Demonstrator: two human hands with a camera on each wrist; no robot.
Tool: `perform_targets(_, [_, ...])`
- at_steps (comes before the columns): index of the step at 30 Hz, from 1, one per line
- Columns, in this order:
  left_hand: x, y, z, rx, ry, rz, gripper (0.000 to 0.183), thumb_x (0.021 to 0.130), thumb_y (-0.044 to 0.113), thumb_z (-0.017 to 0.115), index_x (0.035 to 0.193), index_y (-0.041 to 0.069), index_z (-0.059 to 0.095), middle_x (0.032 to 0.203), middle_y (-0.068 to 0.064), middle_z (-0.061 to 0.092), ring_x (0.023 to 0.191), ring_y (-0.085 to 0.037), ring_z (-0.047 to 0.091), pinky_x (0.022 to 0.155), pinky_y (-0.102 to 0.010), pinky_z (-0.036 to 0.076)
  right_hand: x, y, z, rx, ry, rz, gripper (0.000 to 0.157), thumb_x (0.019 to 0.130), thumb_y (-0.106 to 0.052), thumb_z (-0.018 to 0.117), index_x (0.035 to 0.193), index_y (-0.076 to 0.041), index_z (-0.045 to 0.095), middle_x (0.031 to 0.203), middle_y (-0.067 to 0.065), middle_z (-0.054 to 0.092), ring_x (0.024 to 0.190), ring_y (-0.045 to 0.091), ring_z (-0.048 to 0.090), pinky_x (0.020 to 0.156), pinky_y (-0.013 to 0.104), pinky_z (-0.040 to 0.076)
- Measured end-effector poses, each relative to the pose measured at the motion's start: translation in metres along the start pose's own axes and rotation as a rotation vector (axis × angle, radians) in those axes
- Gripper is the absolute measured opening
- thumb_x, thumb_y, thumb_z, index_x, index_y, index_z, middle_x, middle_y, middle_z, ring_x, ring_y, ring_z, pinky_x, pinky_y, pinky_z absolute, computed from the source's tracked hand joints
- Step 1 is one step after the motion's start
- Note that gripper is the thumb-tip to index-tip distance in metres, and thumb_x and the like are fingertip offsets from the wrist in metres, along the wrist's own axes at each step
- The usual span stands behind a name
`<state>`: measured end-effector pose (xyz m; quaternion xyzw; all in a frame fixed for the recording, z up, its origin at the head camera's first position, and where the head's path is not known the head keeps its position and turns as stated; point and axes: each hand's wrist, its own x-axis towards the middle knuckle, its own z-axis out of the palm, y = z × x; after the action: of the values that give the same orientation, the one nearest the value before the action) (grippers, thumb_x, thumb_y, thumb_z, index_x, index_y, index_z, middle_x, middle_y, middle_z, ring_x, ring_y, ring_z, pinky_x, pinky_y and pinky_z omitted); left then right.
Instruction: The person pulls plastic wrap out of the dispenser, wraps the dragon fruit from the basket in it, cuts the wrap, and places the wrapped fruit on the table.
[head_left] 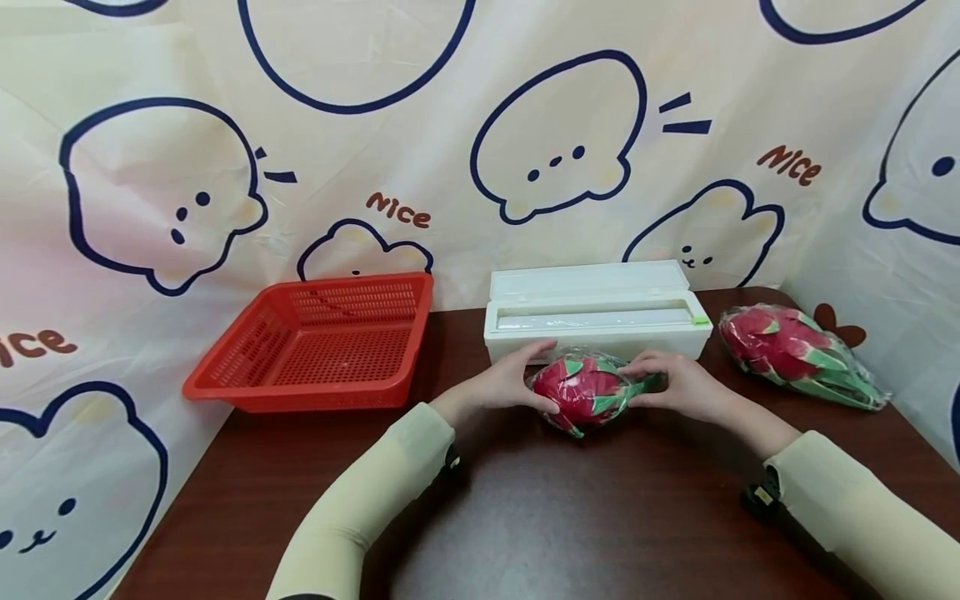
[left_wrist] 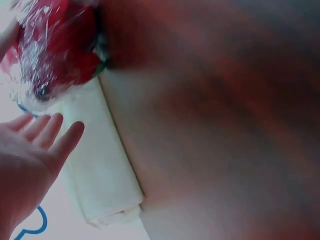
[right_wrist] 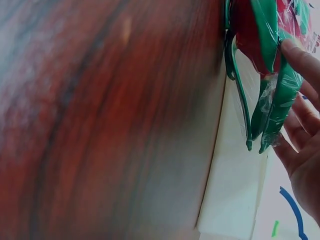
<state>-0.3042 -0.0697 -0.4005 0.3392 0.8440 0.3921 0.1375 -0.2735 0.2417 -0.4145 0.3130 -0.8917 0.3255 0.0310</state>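
A red dragon fruit (head_left: 581,390) with green leaf tips, wrapped in clear film, is between both hands in front of the white box. At its left end is my left hand (head_left: 506,379), thumb near the front of the fruit. In the left wrist view the fingers (left_wrist: 59,145) reach out fairly straight, apart from the wrapped fruit (left_wrist: 57,47). My right hand (head_left: 682,385) pinches the green leafy end, and the right wrist view shows the thumb (right_wrist: 302,60) against the filmed leaves (right_wrist: 282,95), the other fingers behind them.
Just behind the fruit stands a long white cling film box (head_left: 600,333) with its lid raised. A red plastic basket (head_left: 300,396) sits at the back left. Another film-wrapped dragon fruit (head_left: 798,350) lies at the right on the dark wooden table (head_left: 600,517). Printed cloth (head_left: 420,167) hangs behind.
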Motion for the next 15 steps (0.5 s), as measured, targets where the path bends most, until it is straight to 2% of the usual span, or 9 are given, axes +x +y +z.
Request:
perform_targets(4, [0.005, 0.0, -0.005, -0.007, -0.082, 0.041, 0.087, 0.077, 0.019, 0.084, 0.149, 0.013, 0.036, 0.146, -0.005, 0.044, 0.129, -0.017, 0.041, 0.103, -0.03, 0.039, 0.001, -0.001, -0.002, 0.011, 0.001, 0.01, 0.045, 0.078, -0.029, 0.083, 0.118, -0.014, 0.069, 0.116, 0.004, 0.06, 0.106, 0.024, 0.055, 0.088, 0.05, 0.048])
perform_targets(7, [0.005, 0.001, -0.007, -0.028, -0.107, 0.047, 0.081, 0.077, 0.019, 0.083, 0.147, 0.016, 0.042, 0.143, -0.003, 0.047, 0.126, -0.015, 0.044, 0.1, -0.028, 0.04, 0.005, -0.003, -0.004, 0.045, -0.012, 0.017, 0.064, 0.075, -0.033, 0.085, 0.129, -0.013, 0.059, 0.128, 0.01, 0.053, 0.118, 0.032, 0.049, 0.096, 0.058, 0.04])
perform_targets(10, [0.003, 0.001, -0.007, -0.065, -0.107, 0.039, 0.079, 0.078, 0.017, 0.083, 0.147, 0.018, 0.044, 0.143, -0.001, 0.048, 0.126, -0.013, 0.045, 0.099, -0.027, 0.041, 0.013, -0.004, -0.005, 0.079, -0.05, 0.003, 0.08, 0.074, -0.034, 0.085, 0.14, -0.011, 0.047, 0.138, 0.015, 0.048, 0.126, 0.036, 0.043, 0.1, 0.061, 0.035])
perform_targets(12, [0.002, 0.001, -0.006, -0.085, -0.104, 0.036, 0.078, 0.078, 0.016, 0.083, 0.147, 0.018, 0.045, 0.143, 0.0, 0.049, 0.126, -0.012, 0.046, 0.099, -0.026, 0.041, 0.018, -0.005, -0.004, 0.098, -0.085, -0.013, 0.082, 0.076, -0.034, 0.083, 0.144, -0.009, 0.044, 0.141, 0.016, 0.048, 0.127, 0.037, 0.043, 0.101, 0.061, 0.035])
perform_targets(15, [0.002, 0.0, -0.005, -0.129, -0.103, 0.029, 0.079, 0.078, 0.015, 0.082, 0.147, 0.018, 0.044, 0.143, 0.0, 0.049, 0.126, -0.012, 0.046, 0.099, -0.027, 0.042, 0.025, -0.006, -0.002, 0.12, -0.116, -0.023, 0.075, 0.081, -0.031, 0.08, 0.143, -0.007, 0.046, 0.139, 0.016, 0.051, 0.125, 0.036, 0.046, 0.099, 0.06, 0.037])
